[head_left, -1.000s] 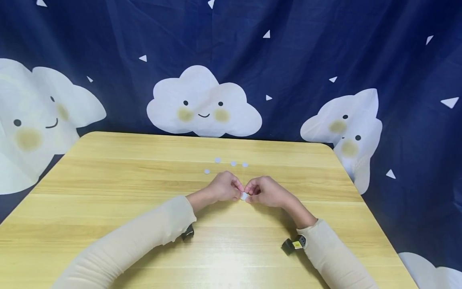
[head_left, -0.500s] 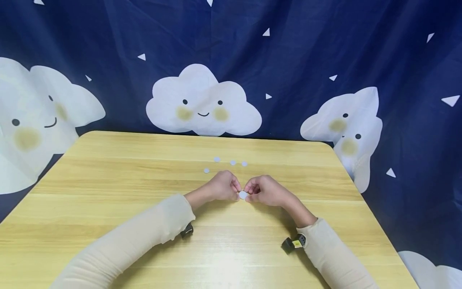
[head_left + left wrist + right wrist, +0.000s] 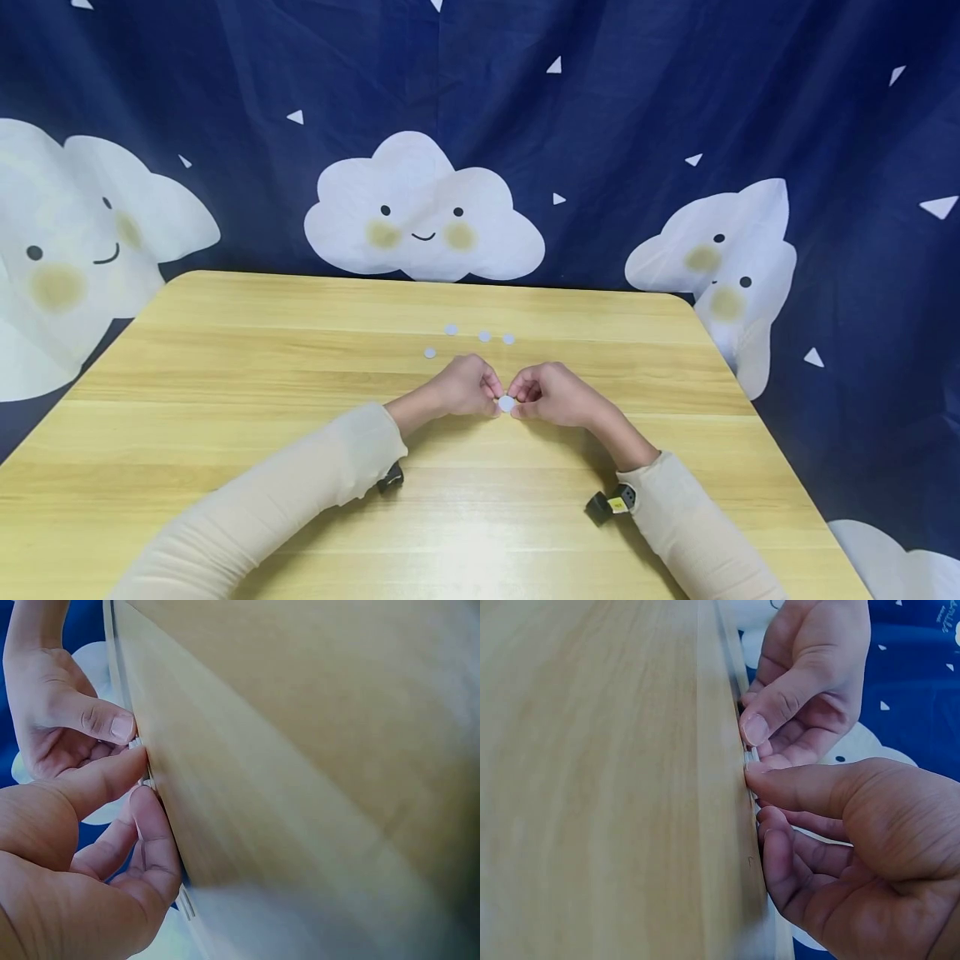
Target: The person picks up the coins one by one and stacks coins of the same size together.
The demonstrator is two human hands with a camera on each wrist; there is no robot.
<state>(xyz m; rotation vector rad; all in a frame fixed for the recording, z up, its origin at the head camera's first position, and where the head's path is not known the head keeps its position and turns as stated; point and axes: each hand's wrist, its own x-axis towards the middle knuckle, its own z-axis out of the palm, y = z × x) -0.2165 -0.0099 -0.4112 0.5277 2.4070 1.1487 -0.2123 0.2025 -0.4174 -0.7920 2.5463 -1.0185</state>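
A small round white disc [image 3: 506,404] lies at the table's middle, its face up, between my two hands. My left hand [image 3: 467,387] holds its left edge with thumb and curled fingers. From the other side my right hand [image 3: 555,396] has thumb and fingertips at its right edge. The wrist views are nearly level with the tabletop, and there only a thin white edge [image 3: 751,755] of the disc shows between the fingers. Whether it is one disc or a stack, I cannot tell.
Beyond my hands, several similar white discs lie apart on the wooden table [image 3: 300,467]: one disc [image 3: 430,353] nearest my left hand, others [image 3: 484,337] further back. A dark blue curtain [image 3: 600,125] with printed clouds hangs behind the table's far edge.
The disc's face, partly covered by fingers one second ago, shows fully now. Both hands stay almost where they were, with slight finger shifts. The loose discs have not moved on the table.
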